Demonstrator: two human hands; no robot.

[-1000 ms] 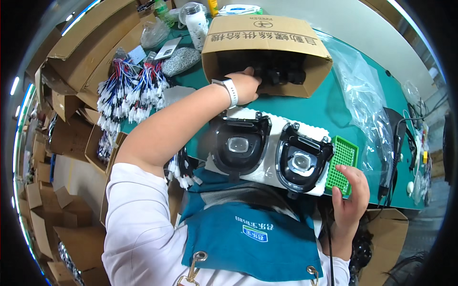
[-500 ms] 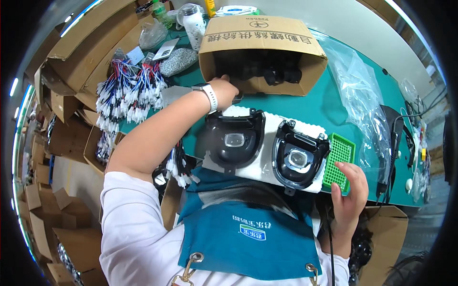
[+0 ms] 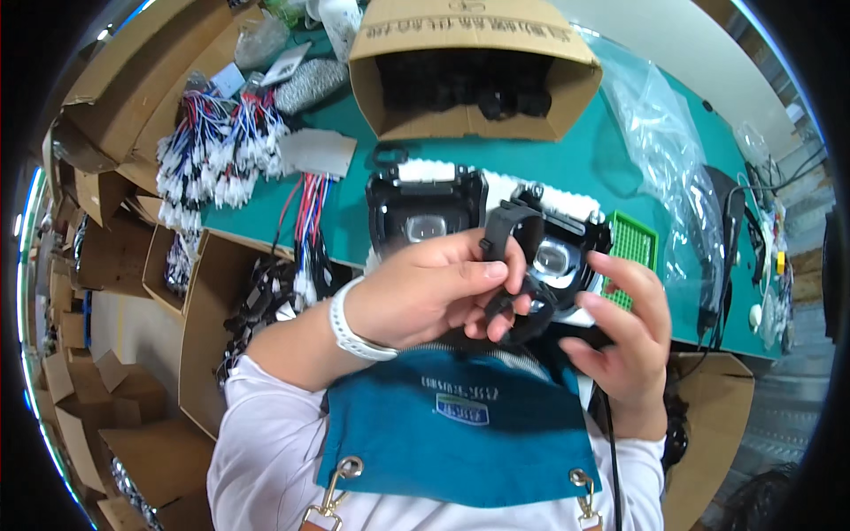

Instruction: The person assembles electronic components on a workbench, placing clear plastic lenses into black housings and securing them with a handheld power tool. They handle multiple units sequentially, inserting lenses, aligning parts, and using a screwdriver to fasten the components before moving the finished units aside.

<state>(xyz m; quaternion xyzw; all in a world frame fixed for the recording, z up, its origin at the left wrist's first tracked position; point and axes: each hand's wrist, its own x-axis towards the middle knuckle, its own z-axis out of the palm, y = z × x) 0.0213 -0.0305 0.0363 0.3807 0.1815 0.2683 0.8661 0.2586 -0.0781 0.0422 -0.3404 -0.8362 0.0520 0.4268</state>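
Note:
In front of my apron, my left hand (image 3: 425, 288) grips black plastic rings (image 3: 524, 226); they look like two curved pieces, one above the fingers and one below. To the right, my right hand (image 3: 624, 341) is raised with its fingers spread and nothing in them. Two black lamp-like housings with clear lenses stand behind the hands on a white foam pad (image 3: 580, 205). The left housing (image 3: 427, 195) is partly covered by my left hand. My fingers and the rings hide part of the right housing (image 3: 580, 243).
A cardboard box (image 3: 469, 26) holding black parts lies open toward me on the green table (image 3: 602, 168). A green grid tray (image 3: 636, 232) sits right of the foam. Wire bundles (image 3: 199, 150) lie at left, clear plastic (image 3: 664, 150) at right. One black ring (image 3: 387, 157) rests behind the foam.
My left hand has come back from beside the cardboard box to the front of my apron, now with black rings in it. The right hand has moved slightly left, fingers spread.

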